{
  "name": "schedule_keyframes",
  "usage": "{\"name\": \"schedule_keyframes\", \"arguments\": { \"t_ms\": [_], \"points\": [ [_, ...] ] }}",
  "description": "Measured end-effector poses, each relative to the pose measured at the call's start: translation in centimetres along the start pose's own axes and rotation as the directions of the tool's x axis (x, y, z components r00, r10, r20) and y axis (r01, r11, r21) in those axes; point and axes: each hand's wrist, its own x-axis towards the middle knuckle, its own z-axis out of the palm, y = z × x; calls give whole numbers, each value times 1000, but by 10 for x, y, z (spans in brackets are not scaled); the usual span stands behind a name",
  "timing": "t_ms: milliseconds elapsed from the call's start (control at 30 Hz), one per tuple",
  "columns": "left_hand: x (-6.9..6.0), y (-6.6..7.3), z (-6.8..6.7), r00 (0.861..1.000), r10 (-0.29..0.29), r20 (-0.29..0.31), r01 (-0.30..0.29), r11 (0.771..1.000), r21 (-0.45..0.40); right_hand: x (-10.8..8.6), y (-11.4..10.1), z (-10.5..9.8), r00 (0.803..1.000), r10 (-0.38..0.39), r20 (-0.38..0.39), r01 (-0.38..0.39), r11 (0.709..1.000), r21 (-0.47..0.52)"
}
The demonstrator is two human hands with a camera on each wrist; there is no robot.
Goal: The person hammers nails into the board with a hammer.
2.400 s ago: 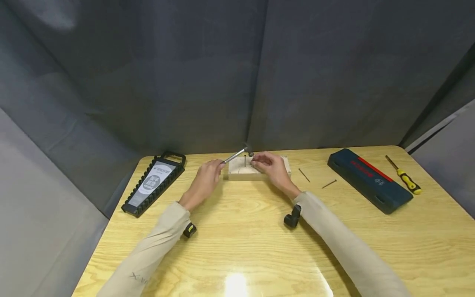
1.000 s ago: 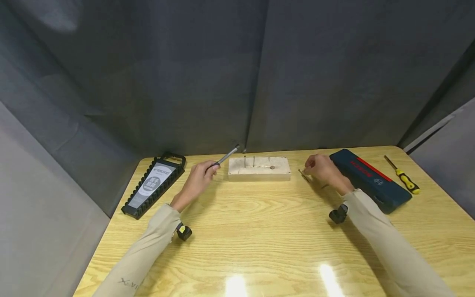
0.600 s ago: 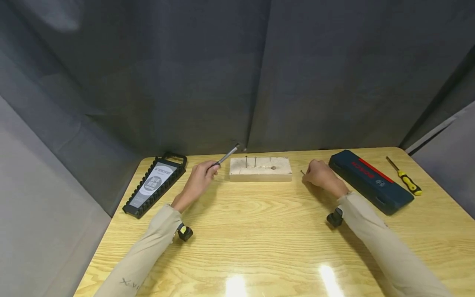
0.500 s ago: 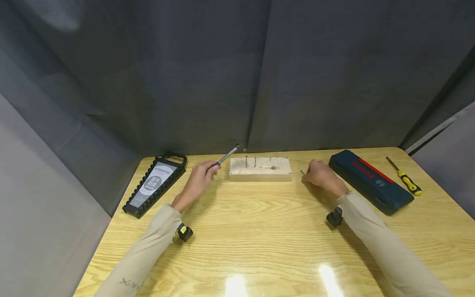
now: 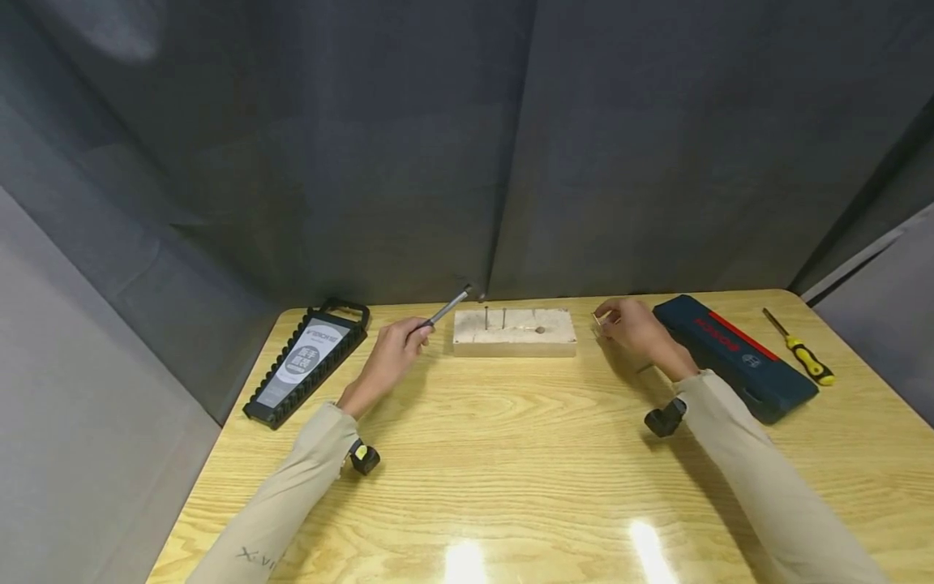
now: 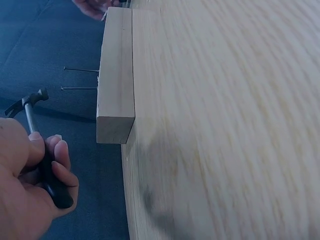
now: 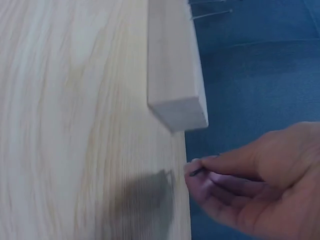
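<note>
My left hand point(image 5: 394, 353) grips a small claw hammer point(image 6: 31, 116) by its dark handle, left of a pale wooden block point(image 5: 514, 349). The hammer head hangs in the air, apart from the block. Two nails point(image 5: 486, 318) stand upright in the block's left half, and a round nail head point(image 5: 540, 330) shows near its right end. To the right of the block, my right hand point(image 5: 635, 331) pinches a loose nail point(image 7: 198, 171) between thumb and fingertips, just above the table. Fingers hide part of that nail.
Another loose nail point(image 5: 645, 367) lies under the right wrist, partly hidden. A dark blue Bosch case point(image 5: 737, 357) and a yellow-black screwdriver point(image 5: 806, 357) lie to the right. At left lies a black wrench rack point(image 5: 302, 365). A grey curtain point(image 5: 365, 162) hangs behind the table.
My right hand has left the block, where a second nail now stands, moved right, and picked a nail off the table, lifting it slightly. My left hand drew the hammer a little left.
</note>
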Motion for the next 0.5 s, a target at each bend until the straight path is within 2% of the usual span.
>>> {"name": "schedule_keyframes", "arguments": {
  "t_ms": [100, 233, 400, 500],
  "points": [
    [0, 0, 1, 1000, 3, 3, -3, 1000, 1, 2, -1, 2, 998, -38, -57, 45, 991, 129],
    [2, 0, 1, 1000, -4, 5, 4, 1000, 6, 5, -6, 6, 989, -58, -137, 97, 951, 294],
    [3, 3, 1, 1000, -1, 5, 1, 1000, 18, 11, -22, 17, 974, -104, -199, 187, 870, 457],
    [4, 3, 1, 1000, -2, 11, 1, 1000, 19, 15, -33, 28, 972, -110, -208, 208, 817, 538]
  ]
}}
